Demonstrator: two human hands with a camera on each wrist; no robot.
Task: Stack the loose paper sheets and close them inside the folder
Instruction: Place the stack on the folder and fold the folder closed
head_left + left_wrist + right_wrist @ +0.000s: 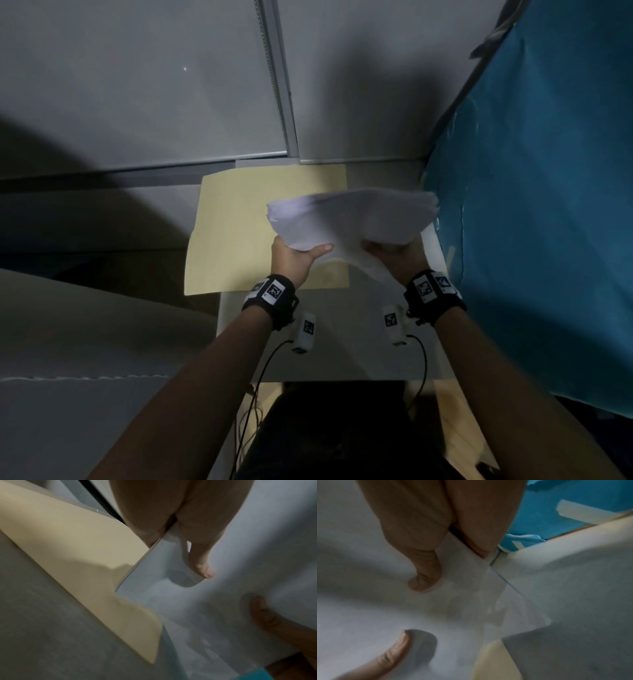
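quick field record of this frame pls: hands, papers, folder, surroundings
left hand: grips left near edge of paper stack, thumb on top
right hand: grips right near edge of the same stack
paper stack: white sheets, lifted, sagging between the hands, blurred
folder: manila, lying flat on the table, partly under the stack
table: grey-white
blue sheet: right of the table

Dim, hard shadows, motion blur esp. wrist views

Blue sheet (548, 205), grey partition (137, 85).
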